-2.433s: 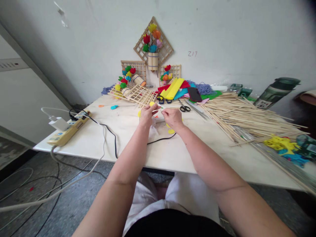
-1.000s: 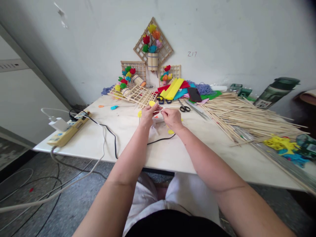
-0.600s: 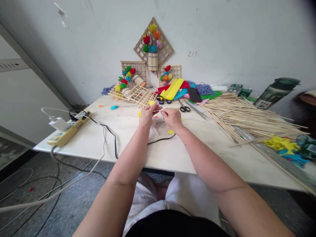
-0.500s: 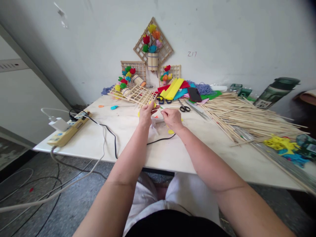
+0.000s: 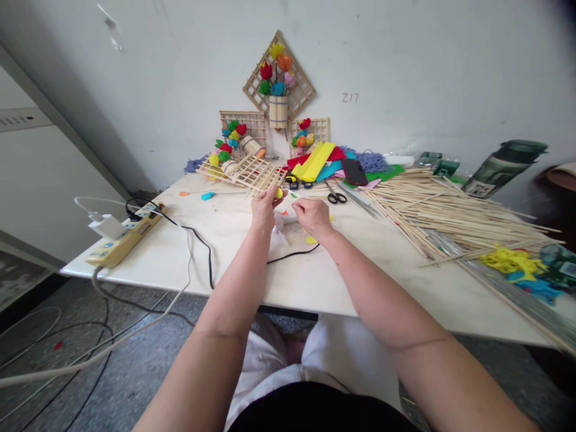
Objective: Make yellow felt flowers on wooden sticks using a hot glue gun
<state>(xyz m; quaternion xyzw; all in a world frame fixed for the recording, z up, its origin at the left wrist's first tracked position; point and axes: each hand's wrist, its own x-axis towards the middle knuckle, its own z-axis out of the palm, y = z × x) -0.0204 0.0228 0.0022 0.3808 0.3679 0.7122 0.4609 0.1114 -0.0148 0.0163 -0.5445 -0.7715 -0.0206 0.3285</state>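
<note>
My left hand (image 5: 265,209) pinches a small yellow paper piece (image 5: 279,193) at its fingertips, above the middle of the white table (image 5: 234,240). Just to the right, my right hand (image 5: 312,217) is closed, thumb and fingers pressed together; what it grips is too small to make out. Below and between the hands lies a white glue gun (image 5: 281,225), partly hidden, with a black cord (image 5: 294,254). A yellow paper piece (image 5: 311,240) rests under my right hand. Wooden lattices (image 5: 258,172) with paper flowers lie beyond my left hand.
Scissors (image 5: 336,197), a phone (image 5: 354,172) and coloured paper (image 5: 315,162) lie behind my hands. Many thin sticks (image 5: 441,207) cover the right side, near a dark bottle (image 5: 504,168). A power strip (image 5: 121,240) with cables sits at the left edge.
My left hand has turned slightly, and more of the yellow piece shows at its fingertips. My right hand has barely moved.
</note>
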